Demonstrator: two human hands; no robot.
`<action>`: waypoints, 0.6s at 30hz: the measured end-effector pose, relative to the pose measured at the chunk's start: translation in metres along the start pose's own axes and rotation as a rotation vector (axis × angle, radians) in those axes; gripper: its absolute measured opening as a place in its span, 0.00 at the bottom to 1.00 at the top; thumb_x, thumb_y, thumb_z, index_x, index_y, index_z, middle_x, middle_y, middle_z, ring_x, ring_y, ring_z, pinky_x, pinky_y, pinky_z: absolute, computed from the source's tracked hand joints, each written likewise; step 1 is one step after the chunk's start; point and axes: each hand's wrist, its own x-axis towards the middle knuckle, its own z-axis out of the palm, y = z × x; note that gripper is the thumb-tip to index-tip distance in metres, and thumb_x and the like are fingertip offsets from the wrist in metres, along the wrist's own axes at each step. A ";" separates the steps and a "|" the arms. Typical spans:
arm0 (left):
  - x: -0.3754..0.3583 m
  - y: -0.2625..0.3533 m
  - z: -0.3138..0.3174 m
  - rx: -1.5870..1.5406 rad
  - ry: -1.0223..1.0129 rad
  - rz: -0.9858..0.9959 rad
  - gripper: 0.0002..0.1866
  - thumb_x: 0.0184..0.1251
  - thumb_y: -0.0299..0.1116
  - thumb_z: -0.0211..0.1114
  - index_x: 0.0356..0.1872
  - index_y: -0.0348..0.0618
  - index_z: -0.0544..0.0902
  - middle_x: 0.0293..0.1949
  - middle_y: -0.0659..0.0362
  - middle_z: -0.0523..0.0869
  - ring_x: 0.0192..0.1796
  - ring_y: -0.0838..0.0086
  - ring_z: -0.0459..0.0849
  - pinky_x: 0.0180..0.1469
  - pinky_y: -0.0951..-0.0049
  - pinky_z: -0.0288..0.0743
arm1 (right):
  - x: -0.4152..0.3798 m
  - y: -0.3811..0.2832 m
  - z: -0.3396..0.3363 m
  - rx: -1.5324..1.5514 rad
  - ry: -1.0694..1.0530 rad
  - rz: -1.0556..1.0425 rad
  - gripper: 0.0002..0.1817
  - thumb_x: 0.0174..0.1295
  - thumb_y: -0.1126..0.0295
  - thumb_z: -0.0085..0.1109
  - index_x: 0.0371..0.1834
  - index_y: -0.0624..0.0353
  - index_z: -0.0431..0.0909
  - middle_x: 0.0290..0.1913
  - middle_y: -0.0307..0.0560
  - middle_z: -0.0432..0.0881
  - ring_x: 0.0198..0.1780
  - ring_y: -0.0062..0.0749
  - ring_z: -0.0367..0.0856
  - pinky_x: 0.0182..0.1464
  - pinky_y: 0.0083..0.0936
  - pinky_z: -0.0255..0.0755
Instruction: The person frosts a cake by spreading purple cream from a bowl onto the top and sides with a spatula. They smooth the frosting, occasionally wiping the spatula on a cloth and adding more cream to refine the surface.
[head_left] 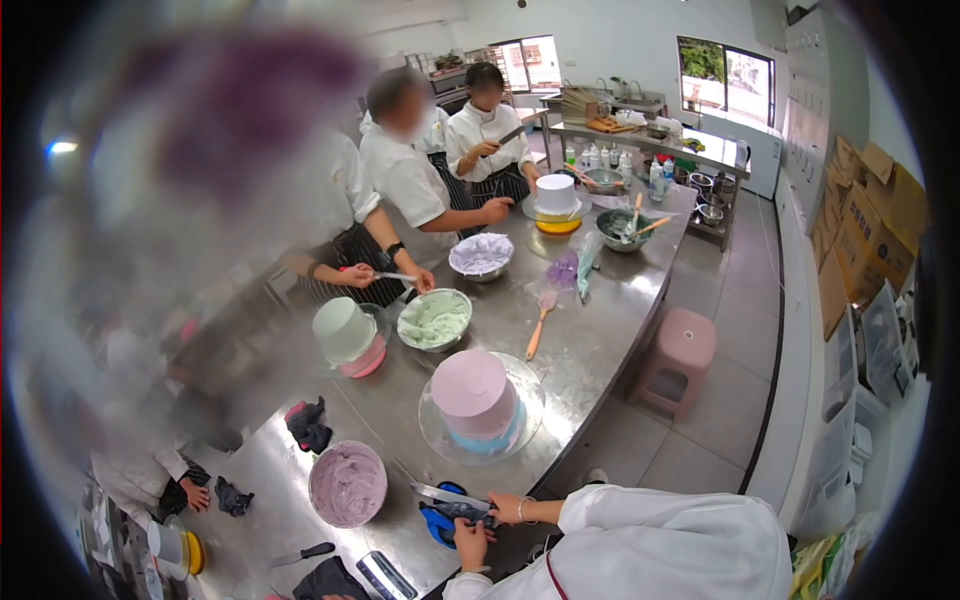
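Note:
A long flat icing spatula (440,494) points left from my right hand (510,508), whose fingers are closed around its handle end. Right below it, my left hand (472,545) is closed on a dark cloth (464,511) bunched against the blade. A bright blue looped object (437,527) lies on the table by the cloth. Beyond my hands stands a smooth pink cake (471,392) on a glass-topped blue turntable (487,436). To its left, a bowl of pinkish-mauve cream (347,484) rests on the metal table.
Across the table are a pale green cake (343,328), bowls of green cream (434,320) and lilac cream (481,256), and a spatula with an orange handle (537,333). Co-workers in white (405,190) stand behind. A scale (384,577) sits nearby; a pink stool (680,350) stands right.

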 end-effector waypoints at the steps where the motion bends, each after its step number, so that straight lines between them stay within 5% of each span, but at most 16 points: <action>1: 0.000 0.000 0.000 0.003 0.002 -0.001 0.10 0.58 0.22 0.52 0.36 0.34 0.60 0.17 0.50 0.78 0.16 0.70 0.78 0.17 0.75 0.71 | -0.005 -0.004 -0.003 0.005 0.004 -0.007 0.14 0.58 0.68 0.47 0.45 0.63 0.63 0.32 0.57 0.76 0.19 0.38 0.75 0.20 0.31 0.67; 6: 0.001 -0.009 0.001 0.013 0.020 -0.002 0.10 0.58 0.22 0.52 0.36 0.34 0.60 0.17 0.50 0.78 0.15 0.70 0.78 0.16 0.75 0.70 | -0.016 -0.007 -0.008 -0.004 -0.032 -0.004 0.15 0.58 0.69 0.46 0.47 0.62 0.62 0.36 0.60 0.76 0.30 0.47 0.78 0.28 0.35 0.70; 8: 0.002 -0.010 0.001 0.019 0.016 -0.009 0.10 0.58 0.22 0.53 0.36 0.34 0.60 0.17 0.50 0.78 0.15 0.70 0.78 0.16 0.74 0.70 | -0.001 0.020 0.003 -0.210 0.143 -0.315 0.17 0.58 0.67 0.46 0.50 0.59 0.61 0.35 0.62 0.76 0.35 0.53 0.76 0.37 0.41 0.68; 11: 0.006 -0.019 0.002 0.006 0.023 0.001 0.10 0.58 0.23 0.53 0.36 0.34 0.61 0.17 0.49 0.78 0.15 0.70 0.78 0.16 0.74 0.70 | -0.011 0.015 -0.006 -0.180 0.069 -0.251 0.18 0.57 0.67 0.45 0.51 0.58 0.60 0.38 0.64 0.75 0.42 0.58 0.72 0.44 0.43 0.65; 18: -0.024 0.007 -0.053 0.043 0.116 -0.061 0.09 0.58 0.23 0.52 0.36 0.34 0.62 0.17 0.50 0.78 0.15 0.70 0.78 0.16 0.74 0.70 | -0.019 0.024 -0.010 -0.252 0.016 -0.252 0.20 0.58 0.66 0.44 0.54 0.57 0.59 0.38 0.64 0.75 0.40 0.58 0.73 0.43 0.44 0.65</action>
